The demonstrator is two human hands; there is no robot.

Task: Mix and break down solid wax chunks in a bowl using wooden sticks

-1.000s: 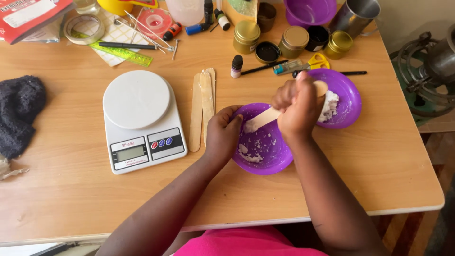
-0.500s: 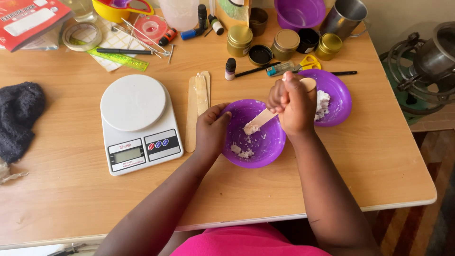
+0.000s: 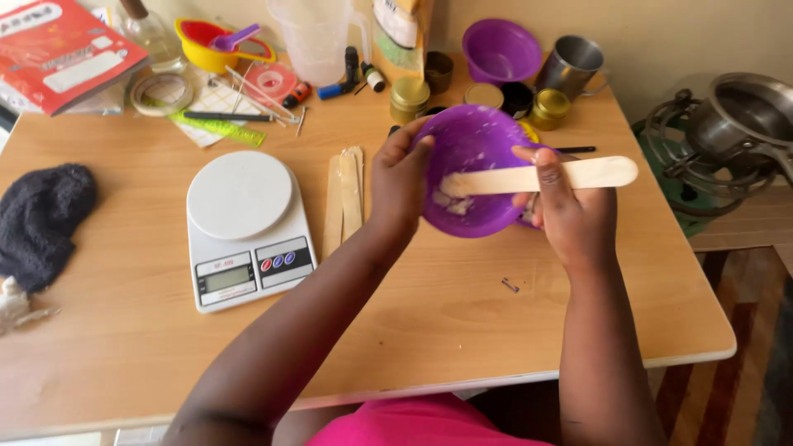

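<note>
We see the left hand [image 3: 401,183] clasping the tilted purple plastic bowl [image 3: 471,169] by its rim, centre frame above the bench [image 3: 429,306]. The right hand's [image 3: 570,211] grip pinches the flat wooden stick [image 3: 537,177] mid-length. Bowl looks light, rigid; white paste likely sticky.

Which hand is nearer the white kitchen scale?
Left. The left hand grips the purple bowl just right of the scale; the right hand, holding the wooden stick, is beyond the bowl.
</note>
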